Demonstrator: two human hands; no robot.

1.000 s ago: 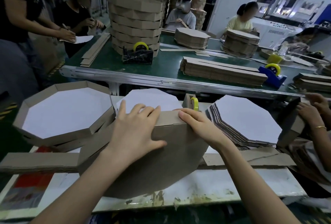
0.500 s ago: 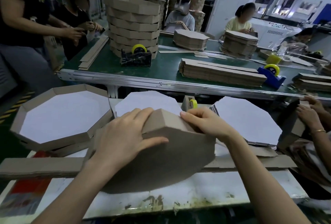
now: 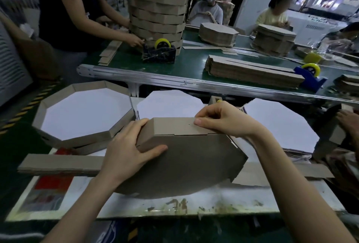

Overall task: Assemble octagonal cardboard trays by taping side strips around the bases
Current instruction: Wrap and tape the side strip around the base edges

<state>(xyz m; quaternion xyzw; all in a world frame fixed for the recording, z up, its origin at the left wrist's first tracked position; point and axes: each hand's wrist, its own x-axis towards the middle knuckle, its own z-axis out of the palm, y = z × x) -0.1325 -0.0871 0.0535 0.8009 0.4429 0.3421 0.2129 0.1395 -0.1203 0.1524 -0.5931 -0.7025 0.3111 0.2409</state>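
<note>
A brown octagonal cardboard base [image 3: 186, 165] stands tilted on its edge in front of me, its underside facing me. A side strip [image 3: 172, 128] is folded along its top edge. My left hand [image 3: 128, 149] grips the strip's left corner, thumb on the base and fingers curled over the fold. My right hand [image 3: 223, 120] pinches the strip's right part against the base edge, fingers curled. A small tape dispenser [image 3: 214, 100] peeks out just behind my right hand.
A finished tray [image 3: 58, 135] with a white inside lies at left. White octagonal bases lie behind [image 3: 171, 104] and stacked at right [image 3: 279, 126]. Loose strips [image 3: 60, 164] lie across the bench. Beyond, other people work at a green conveyor [image 3: 190, 67] bearing stacked trays, strips and tape dispensers.
The base has turned in my hands, bringing a new edge to the top. My right hand moved from lying over the strip to pinching it.
</note>
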